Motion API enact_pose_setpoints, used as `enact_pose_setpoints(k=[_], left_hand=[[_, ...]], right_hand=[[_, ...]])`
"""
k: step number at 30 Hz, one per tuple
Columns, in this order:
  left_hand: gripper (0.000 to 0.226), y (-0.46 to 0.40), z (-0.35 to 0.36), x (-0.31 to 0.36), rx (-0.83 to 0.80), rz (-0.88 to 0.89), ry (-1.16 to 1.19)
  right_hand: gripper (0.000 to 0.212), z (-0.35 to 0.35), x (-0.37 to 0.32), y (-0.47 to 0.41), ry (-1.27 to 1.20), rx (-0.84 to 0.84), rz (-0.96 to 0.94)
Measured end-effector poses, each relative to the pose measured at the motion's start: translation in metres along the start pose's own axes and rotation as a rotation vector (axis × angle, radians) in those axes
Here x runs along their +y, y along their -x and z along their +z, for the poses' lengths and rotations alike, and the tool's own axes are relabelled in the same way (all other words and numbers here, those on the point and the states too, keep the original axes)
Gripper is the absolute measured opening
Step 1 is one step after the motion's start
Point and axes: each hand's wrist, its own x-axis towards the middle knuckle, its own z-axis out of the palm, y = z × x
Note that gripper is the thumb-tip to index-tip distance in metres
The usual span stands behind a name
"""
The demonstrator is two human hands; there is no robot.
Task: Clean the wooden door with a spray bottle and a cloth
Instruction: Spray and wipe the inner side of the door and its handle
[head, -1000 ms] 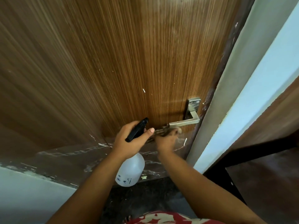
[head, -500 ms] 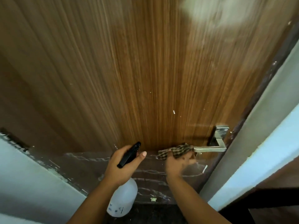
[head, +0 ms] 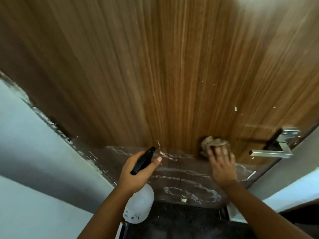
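The wooden door (head: 172,66) fills most of the view, brown with vertical grain and small white flecks. My left hand (head: 136,171) grips a white spray bottle (head: 140,206) by its black head, nozzle toward the door. My right hand (head: 221,163) presses a crumpled brownish cloth (head: 214,144) against the door, fingers spread flat over it, left of the handle. A dark band with white smears (head: 181,178) runs across the door's lower part.
A metal lever handle (head: 271,152) on a plate sticks out at the right. A pale wall (head: 34,161) borders the door on the left, and the light door frame (head: 293,183) on the right. Dark floor lies below.
My right hand has carried the cloth off the handle's end and leftward onto the door's surface. The view has swung left and up. My left hand keeps the bottle as before.
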Motion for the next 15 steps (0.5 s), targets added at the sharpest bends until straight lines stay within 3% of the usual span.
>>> enact_pose_setpoints(k=[2,3,4,7,9,10,12,15], left_hand=[[0.028,0.002,-0.012,-0.008,-0.005,-0.026,0.009],[0.032,0.002,-0.018,-0.013,-0.002,-0.038,0.005],[0.034,0.001,-0.024,-0.017,-0.002,-0.037,-0.001],[0.034,-0.001,-0.042,-0.023,-0.003,-0.012,0.006],[0.023,-0.001,-0.055,-0.027,0.012,0.021,0.026],[0.015,0.001,-0.062,-0.032,0.024,0.033,0.031],[0.012,0.004,-0.074,-0.04,0.055,0.06,0.018],[0.023,0.01,-0.095,-0.059,0.073,0.077,-0.054]], right_hand=[[0.075,-0.003,-0.011,-0.003,-0.046,0.021,0.165],[0.071,-0.004,-0.024,-0.01,-0.053,-0.005,0.139],[0.068,-0.004,-0.038,-0.019,-0.032,-0.038,0.038],[0.072,0.008,-0.101,-0.048,0.107,-0.126,-0.507],[0.066,0.011,-0.144,-0.071,0.29,-0.234,-0.898],[0.063,0.008,-0.163,-0.081,0.38,-0.28,-1.002],[0.061,-0.009,-0.185,-0.102,0.46,-0.218,-0.977],[0.053,-0.043,-0.19,-0.135,0.256,0.2,-0.727]])
